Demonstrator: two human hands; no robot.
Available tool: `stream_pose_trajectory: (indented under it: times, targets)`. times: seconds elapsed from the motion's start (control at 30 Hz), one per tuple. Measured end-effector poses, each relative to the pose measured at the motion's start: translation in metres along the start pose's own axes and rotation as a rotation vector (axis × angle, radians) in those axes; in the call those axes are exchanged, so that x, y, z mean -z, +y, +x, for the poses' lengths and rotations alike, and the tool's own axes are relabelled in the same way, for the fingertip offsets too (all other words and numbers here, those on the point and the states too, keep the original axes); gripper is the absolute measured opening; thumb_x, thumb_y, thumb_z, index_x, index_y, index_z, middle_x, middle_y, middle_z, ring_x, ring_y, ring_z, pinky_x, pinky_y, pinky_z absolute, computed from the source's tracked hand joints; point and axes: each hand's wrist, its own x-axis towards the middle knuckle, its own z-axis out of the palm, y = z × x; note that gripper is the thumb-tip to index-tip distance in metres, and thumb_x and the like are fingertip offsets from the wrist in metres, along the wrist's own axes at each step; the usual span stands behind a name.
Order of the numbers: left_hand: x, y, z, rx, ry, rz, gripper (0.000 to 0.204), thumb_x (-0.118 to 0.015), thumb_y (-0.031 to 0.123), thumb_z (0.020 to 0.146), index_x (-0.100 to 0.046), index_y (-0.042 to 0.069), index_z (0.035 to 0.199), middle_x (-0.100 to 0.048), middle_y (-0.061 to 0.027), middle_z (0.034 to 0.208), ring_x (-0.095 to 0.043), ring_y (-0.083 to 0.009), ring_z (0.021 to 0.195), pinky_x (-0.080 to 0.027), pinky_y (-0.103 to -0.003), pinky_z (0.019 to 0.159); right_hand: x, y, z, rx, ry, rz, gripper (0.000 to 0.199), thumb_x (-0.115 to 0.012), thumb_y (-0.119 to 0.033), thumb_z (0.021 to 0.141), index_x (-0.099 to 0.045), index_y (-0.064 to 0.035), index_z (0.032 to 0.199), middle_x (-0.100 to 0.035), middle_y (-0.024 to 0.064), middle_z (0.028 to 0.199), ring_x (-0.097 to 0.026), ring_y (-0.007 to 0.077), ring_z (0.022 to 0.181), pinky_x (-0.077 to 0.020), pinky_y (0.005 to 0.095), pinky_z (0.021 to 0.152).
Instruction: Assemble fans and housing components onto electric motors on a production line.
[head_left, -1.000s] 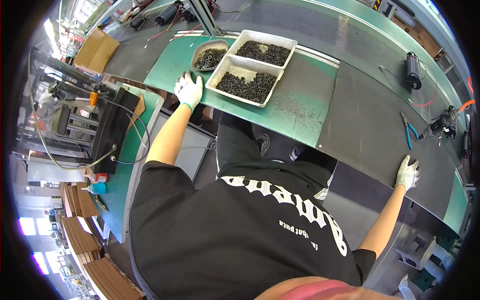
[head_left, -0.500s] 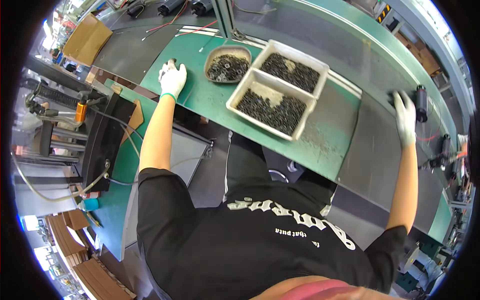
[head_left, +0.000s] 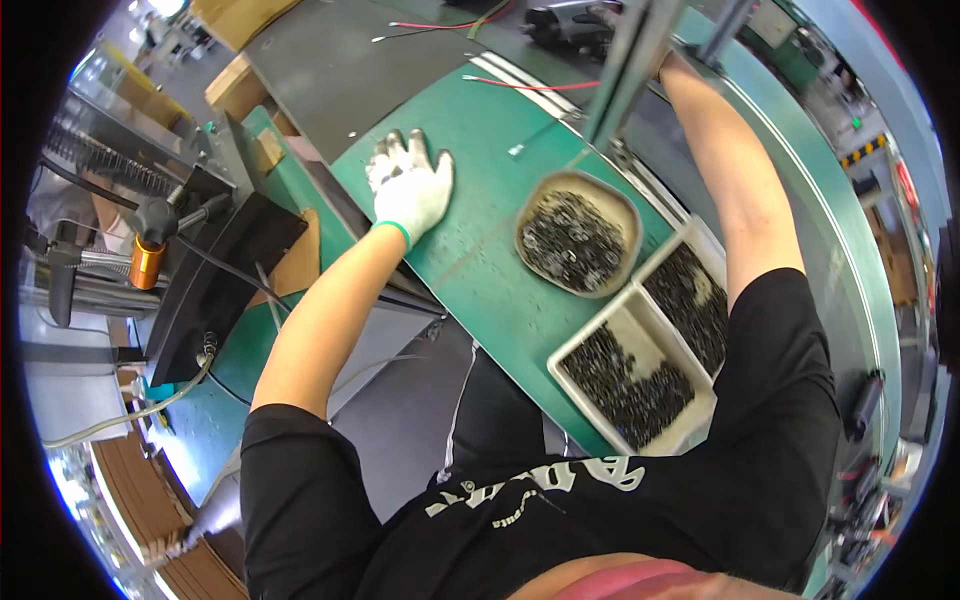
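My left hand [head_left: 412, 185], in a white glove with a green cuff, rests on the green work surface [head_left: 480, 245] with its fingers spread and nothing in them. At the far side, my right forearm [head_left: 735, 165] stretches away past a metal post [head_left: 635, 75]. The post covers most of my right hand, so its fingers do not show. Just beyond the post lies a black cylindrical motor [head_left: 572, 24], the thing nearest to that hand; whether the hand touches it I cannot tell.
Between my arms stands a rounded tray [head_left: 632, 205] of small dark and shiny parts. Beside it are two white bins [head_left: 562, 372] of small black pieces, partly under my right arm. Red and black wires [head_left: 430, 26] lie at the back. A machine with an orange fitting [head_left: 147, 265] stands left.
My view has turned left. My right arm has swung from the far right, near a black motor, across to behind the post. My left hand stays on the green surface, fingers spread.
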Motion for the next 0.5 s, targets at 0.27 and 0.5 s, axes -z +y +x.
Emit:
stream_pose_trajectory:
  times: [0.27,0.5]
  targets:
    - [0.014,0.012,0.004,-0.031,-0.015,-0.015,0.060,-0.044,0.043,0.098,-0.040,0.004,0.143,-0.035,-0.0246,0.149,-0.031,-0.0417,0.139,-0.022,-0.055,0.115,-0.053,-0.043,0.080,-0.656,0.123,1.582,0.045,-0.057,-0.045,0.097,-0.051,-0.0130,0.129,-0.064,0.0121,0.103,-0.067,0.0234,0.086,-0.0572,0.0373,0.077]
    - [0.015,0.009,0.001,-0.039,0.001,-0.040,0.059,-0.046,0.042,0.097,-0.041,0.004,0.142,-0.037,-0.0250,0.147,-0.032,-0.0420,0.138,-0.022,-0.055,0.114,-0.084,-0.035,0.085,-0.646,0.170,1.608,0.026,-0.054,-0.031,0.100,-0.057,-0.0119,0.118,-0.068,0.0099,0.098,-0.067,0.0188,0.076,-0.0570,0.0325,0.069]
